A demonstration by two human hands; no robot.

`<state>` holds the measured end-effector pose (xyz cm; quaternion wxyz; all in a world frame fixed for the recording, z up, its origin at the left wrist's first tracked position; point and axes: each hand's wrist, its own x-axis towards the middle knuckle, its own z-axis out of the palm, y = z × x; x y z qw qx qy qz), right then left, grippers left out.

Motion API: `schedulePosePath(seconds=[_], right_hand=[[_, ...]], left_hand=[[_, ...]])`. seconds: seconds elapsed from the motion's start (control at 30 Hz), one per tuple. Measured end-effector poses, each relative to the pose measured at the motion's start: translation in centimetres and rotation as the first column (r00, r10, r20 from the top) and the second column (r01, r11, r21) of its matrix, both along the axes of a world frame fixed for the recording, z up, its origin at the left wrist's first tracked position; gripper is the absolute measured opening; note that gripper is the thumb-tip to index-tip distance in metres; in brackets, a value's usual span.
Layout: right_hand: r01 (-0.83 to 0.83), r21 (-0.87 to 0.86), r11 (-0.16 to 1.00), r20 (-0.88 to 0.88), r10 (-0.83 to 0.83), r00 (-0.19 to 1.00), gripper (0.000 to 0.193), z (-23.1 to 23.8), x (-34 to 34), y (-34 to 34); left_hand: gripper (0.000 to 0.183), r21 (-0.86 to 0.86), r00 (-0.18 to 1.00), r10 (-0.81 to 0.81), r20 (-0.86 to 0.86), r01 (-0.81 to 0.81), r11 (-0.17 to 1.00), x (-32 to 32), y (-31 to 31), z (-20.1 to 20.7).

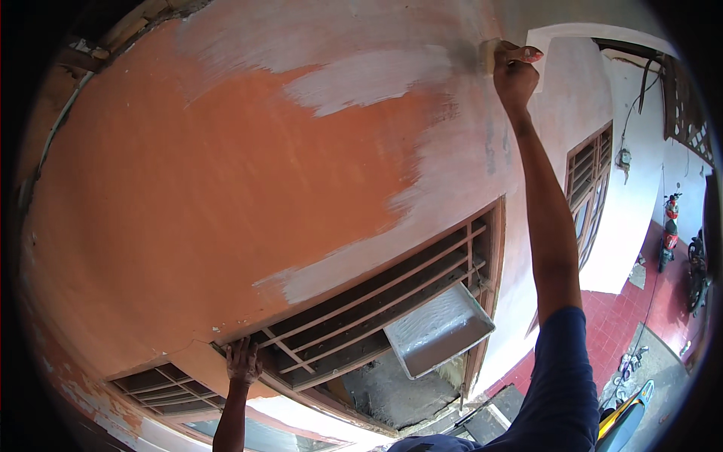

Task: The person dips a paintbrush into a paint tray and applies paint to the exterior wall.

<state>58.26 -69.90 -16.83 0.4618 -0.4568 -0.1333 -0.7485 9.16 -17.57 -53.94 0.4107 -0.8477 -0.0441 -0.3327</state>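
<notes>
Raised high at the upper right, my right hand (516,79) is closed round a paintbrush (527,54) with a reddish handle end. Its pale bristles press against the wall near a corner. Orange paint (241,173) covers much of this wall, with whitish, streaky paint (361,79) above and to the right of it. Lower down, my left hand (244,363) grips the brown window frame (497,233) at its left corner, fingers hooked over the edge. A paint tray (452,360) holding wet white paint rests at the barred window opening, between my two arms.
Another barred window (590,173) is set in the pale wall at right. Far below are a red tiled floor (550,358), a red motorcycle (669,237) and a dark one (697,271). A yellow and blue object (629,414) lies at lower right. A cable (64,117) runs along the upper left.
</notes>
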Motion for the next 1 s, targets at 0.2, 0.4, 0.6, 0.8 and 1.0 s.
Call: schedulePosePath(seconds=[0.2, 0.4, 0.6, 0.8, 1.0], right_hand=[[-0.072, -0.128, 0.989, 0.035, 0.077, 0.996, 0.016, 1.4, -5.8, 8.4], [-0.295, -0.574, 0.764, 0.252, 0.508, 0.824, 0.016, 0.9, -21.5, 20.2], [-0.693, -0.603, 0.395, 0.286, 0.918, 0.274, 0.020, 3.1, -22.8, 21.0], [-0.507, -0.195, 0.840, 0.309, 0.543, 0.781, 0.016, 3.4, -6.1, 7.1], [0.052, 0.113, 0.992, -0.227, -0.026, 0.973, 0.024, 0.5, 0.6, 0.6]], left_hand=[[0.039, 0.012, 1.000, 0.024, -0.007, -0.024, 1.000, -0.2, 0.2, -0.1], [0.043, -0.027, 0.996, 0.082, -0.030, -0.083, 0.996, -0.1, 0.2, -0.4], [0.042, -0.100, 0.998, 0.056, -0.028, -0.059, 0.993, -0.1, -0.3, -0.1], [0.040, -0.053, 1.000, 0.023, -0.006, -0.023, 0.998, -0.1, -0.5, 0.1], [0.037, -0.039, 1.000, 0.016, -0.017, -0.017, 0.999, -0.1, 0.0, -0.2]])
